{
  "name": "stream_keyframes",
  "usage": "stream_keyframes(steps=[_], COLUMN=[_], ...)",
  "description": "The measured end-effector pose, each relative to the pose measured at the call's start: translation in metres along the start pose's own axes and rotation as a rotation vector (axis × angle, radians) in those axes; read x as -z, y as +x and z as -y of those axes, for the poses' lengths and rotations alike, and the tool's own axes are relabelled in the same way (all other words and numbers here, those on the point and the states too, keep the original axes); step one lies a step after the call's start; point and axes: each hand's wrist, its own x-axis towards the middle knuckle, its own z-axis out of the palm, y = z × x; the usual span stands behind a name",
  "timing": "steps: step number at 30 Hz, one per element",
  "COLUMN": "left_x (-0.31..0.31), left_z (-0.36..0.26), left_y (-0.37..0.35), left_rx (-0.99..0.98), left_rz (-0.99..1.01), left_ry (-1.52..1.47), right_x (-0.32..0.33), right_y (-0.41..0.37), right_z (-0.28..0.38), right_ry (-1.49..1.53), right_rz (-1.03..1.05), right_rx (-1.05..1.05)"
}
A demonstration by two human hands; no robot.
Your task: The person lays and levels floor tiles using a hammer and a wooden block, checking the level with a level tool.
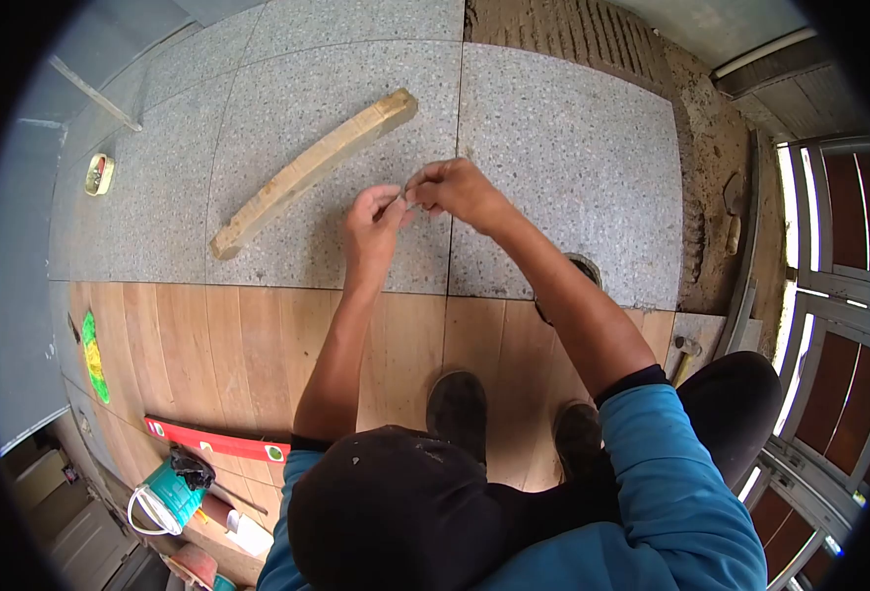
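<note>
My left hand and my right hand meet above the speckled grey floor tiles. Fingers of both hands are pinched together around something small and thin, too little of it showing to name. A long wooden beam lies slantwise on the tiles, just beyond and to the left of my left hand. Under my right forearm, a round dark-rimmed object is partly hidden.
Ridged wet mortar borders the tiles at the back, and a trowel lies on the right. Wood-look tiles run in front. A red spirit level, a teal bucket and a hammer lie nearer me.
</note>
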Motion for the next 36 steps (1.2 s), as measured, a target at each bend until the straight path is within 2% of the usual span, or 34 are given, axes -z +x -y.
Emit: stream_keyframes(steps=[7,10,13,16,19,25,36], left_x=[-0.019,-0.026,-0.038,-0.050,-0.056,-0.056,-0.056], left_z=[-0.009,-0.004,0.004,0.026,0.046,0.067,0.067], left_y=[0.019,0.025,0.009,-0.018,-0.045,-0.071,-0.071], left_rx=[-0.041,-0.104,-0.295,-0.601,-0.687,-0.662,-0.622], left_rz=[0.096,0.050,0.009,0.062,0.153,0.201,0.211], left_ry=[0.092,0.088,0.328,0.655,0.864,0.912,0.887], right_x=[0.027,0.045,0.080,0.119,0.142,0.165,0.172], right_y=[0.008,0.015,0.049,0.089,0.119,0.167,0.188], right_z=[0.004,0.014,0.002,-0.002,0.009,0.014,0.004], right_ry=[-0.090,-0.126,-0.026,0.195,0.207,0.191,0.113], right_rz=[0.019,-0.024,-0.184,-0.314,-0.350,-0.319,-0.284], right_rx=[0.004,-0.019,0.001,0.009,-0.048,-0.121,-0.132])
